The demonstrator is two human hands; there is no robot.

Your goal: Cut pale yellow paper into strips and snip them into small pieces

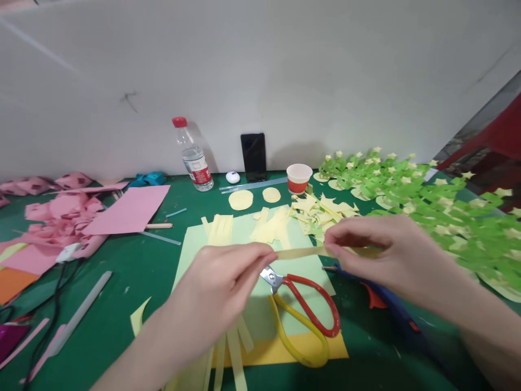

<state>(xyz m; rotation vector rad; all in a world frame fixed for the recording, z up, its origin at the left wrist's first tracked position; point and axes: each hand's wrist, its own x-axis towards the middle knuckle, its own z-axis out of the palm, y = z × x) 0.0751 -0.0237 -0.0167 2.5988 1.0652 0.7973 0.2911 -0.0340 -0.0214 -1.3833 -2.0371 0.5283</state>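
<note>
A pale yellow paper strip [300,252] is stretched almost level between my two hands. My left hand [217,288] pinches its left end between thumb and fingers. My right hand [380,247] pinches it farther right, and part of the strip shows past the fingers. Below the strip lie scissors [273,278] with one red and one yellow handle, their blades partly hidden by my left hand. They rest on a light green paper sheet [260,320], with an orange-yellow sheet [297,350] under it. More cut yellow strips [220,231] lie around the sheet.
Small paper stars [321,209] are heaped near a red-and-white cup [299,180]. Green paper plants [407,184] fill the right side, near a blue glue gun [391,309]. A phone [254,157] and water bottle [195,163] stand by the wall; pink paper [130,209] lies left.
</note>
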